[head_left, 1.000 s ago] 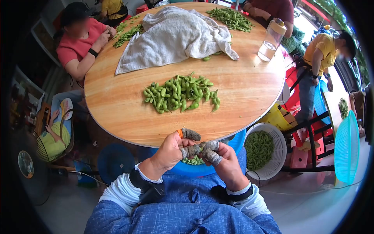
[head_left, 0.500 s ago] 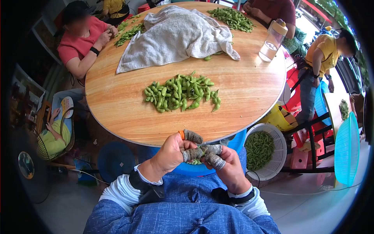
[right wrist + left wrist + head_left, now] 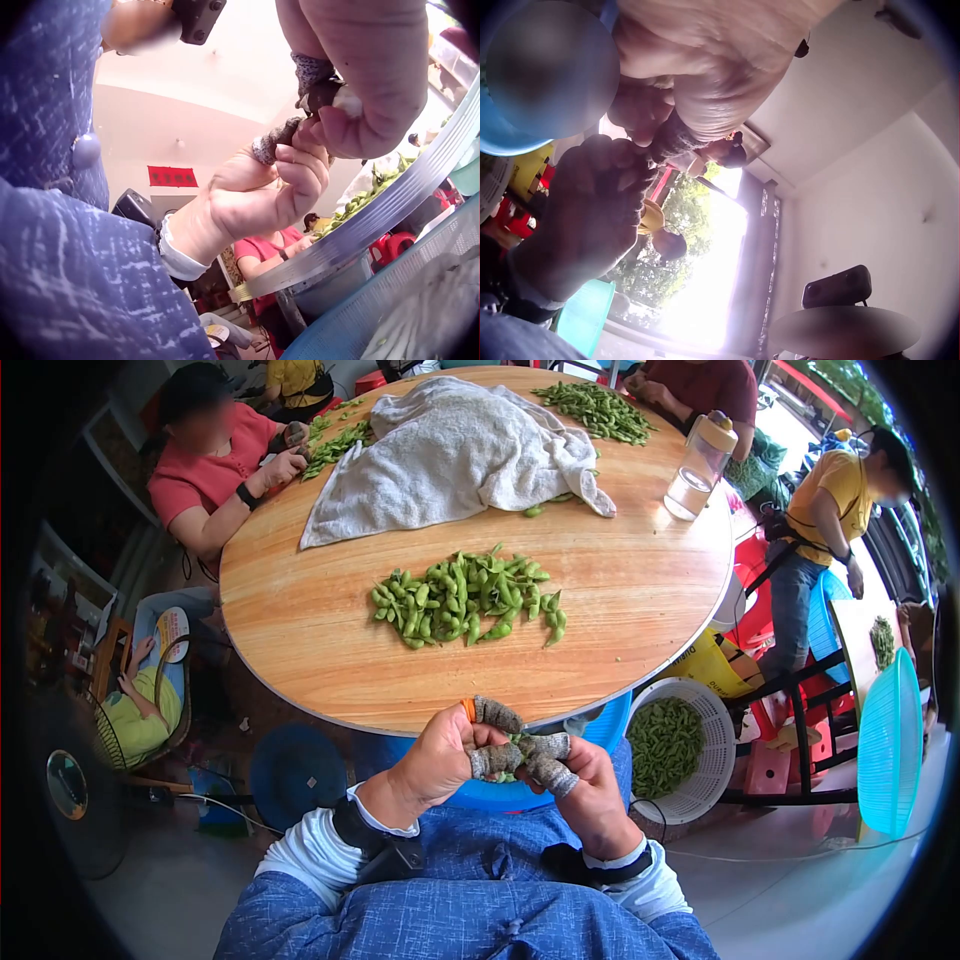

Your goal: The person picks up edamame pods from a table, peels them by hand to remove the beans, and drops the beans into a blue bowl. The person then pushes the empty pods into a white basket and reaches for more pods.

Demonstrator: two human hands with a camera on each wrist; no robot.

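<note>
Both hands meet over a blue basin point(image 3: 470, 796) at the table's near edge. My left hand point(image 3: 432, 756) and right hand point(image 3: 592, 790) wear grey knitted covers on thumb and finger, one with an orange band. Between the covered fingertips they pinch a green edamame pod point(image 3: 516, 739), mostly hidden by the fingers. The right wrist view shows the left hand point(image 3: 262, 196) and right hand point(image 3: 367, 75) touching at the fingertips. A heap of edamame pods point(image 3: 465, 600) lies on the round wooden table point(image 3: 300, 640) just beyond.
A grey-white towel point(image 3: 450, 455) covers the table's middle, with more pods point(image 3: 595, 410) behind it. At the right stands a water bottle point(image 3: 698, 465). A white basket point(image 3: 715, 760) of pods is on the floor beside my right side. Other people sit around the table.
My left hand's upper covered finger has come down towards the pod and the right fingertips. The pod heap has not changed. Across the table, the person in red has lowered their hands towards the pods.
</note>
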